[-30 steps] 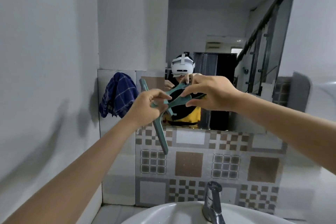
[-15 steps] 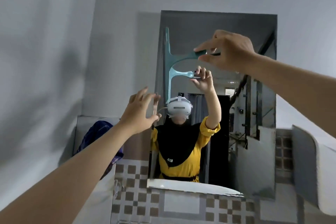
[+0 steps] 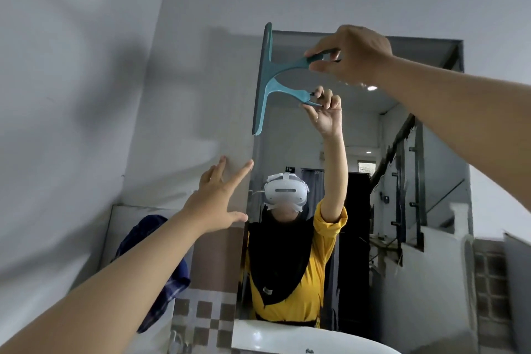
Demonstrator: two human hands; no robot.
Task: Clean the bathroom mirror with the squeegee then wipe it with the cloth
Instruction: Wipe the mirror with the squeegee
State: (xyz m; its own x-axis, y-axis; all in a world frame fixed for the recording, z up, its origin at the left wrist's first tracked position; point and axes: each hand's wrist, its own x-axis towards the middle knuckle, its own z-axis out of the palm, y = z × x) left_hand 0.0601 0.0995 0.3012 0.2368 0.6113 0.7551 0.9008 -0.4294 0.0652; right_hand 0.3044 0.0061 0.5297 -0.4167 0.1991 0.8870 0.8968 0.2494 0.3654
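Note:
The teal squeegee (image 3: 265, 72) stands with its blade vertical along the top left edge of the mirror (image 3: 402, 181). My right hand (image 3: 352, 54) grips the squeegee's handle, raised high in front of the glass. My left hand (image 3: 219, 201) is empty with fingers spread, level with the mirror's left edge and below the blade. A blue checked cloth (image 3: 161, 273) hangs on the wall at the lower left, partly hidden behind my left forearm. The mirror shows a person's reflection with one arm raised.
Grey walls surround the mirror. Brown and white patterned tiles (image 3: 204, 316) run below it. A white basin rim reflection (image 3: 287, 336) sits at the mirror's bottom edge. A grey box-like fixture (image 3: 517, 282) juts out at the right edge.
My view has tilted up from the sink to the mirror. My left hand let go of the squeegee and opened. My right hand lifted the squeegee to the mirror's top left corner.

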